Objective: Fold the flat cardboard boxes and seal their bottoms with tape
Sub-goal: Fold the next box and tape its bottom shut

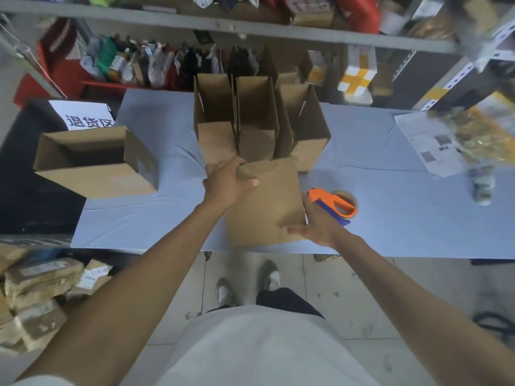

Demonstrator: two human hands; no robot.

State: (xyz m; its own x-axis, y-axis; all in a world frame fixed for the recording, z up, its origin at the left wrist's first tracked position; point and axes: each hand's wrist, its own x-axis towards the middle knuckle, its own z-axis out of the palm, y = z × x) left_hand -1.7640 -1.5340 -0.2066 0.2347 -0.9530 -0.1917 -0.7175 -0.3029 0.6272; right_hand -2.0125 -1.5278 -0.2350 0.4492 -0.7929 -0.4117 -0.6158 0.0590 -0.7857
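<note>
Across the middle of the frame, a long table (376, 140) under a pale blue wrinkled sheet, with metal shelving (223, 26) full of bags and parcels along the top. On the tiled floor (334, 296) below, at lower left, a stack of wrapped parcels (39, 288). At centre left on the table edge, an open cardboard box (92, 160), mouth facing up and toward the camera, just in front of a white sign (83, 117) with black characters. At upper centre, a row of folded boxes (259, 118) standing close together, flaps up, touching one another. Directly below them, at frame centre, the box being worked on (267, 201), a plain brown face turned upward, near edge reaching the table's front edge. Left hand (227, 182) gripping the far left corner of that box, fingers wrapped over the top edge, thumb lying along the upper face. Right hand (317, 221) at the near right corner, thumb pressed flat on the face near the lower edge, other fingers hidden behind the side, so cannot tell exactly how they curl. Just right of that hand, on the sheet, an orange and blue tape dispenser (334, 204) with a brown roll, touching or nearly touching the hand. At far right, printed papers (426, 146) and a blurred yellow package (485, 129).
</note>
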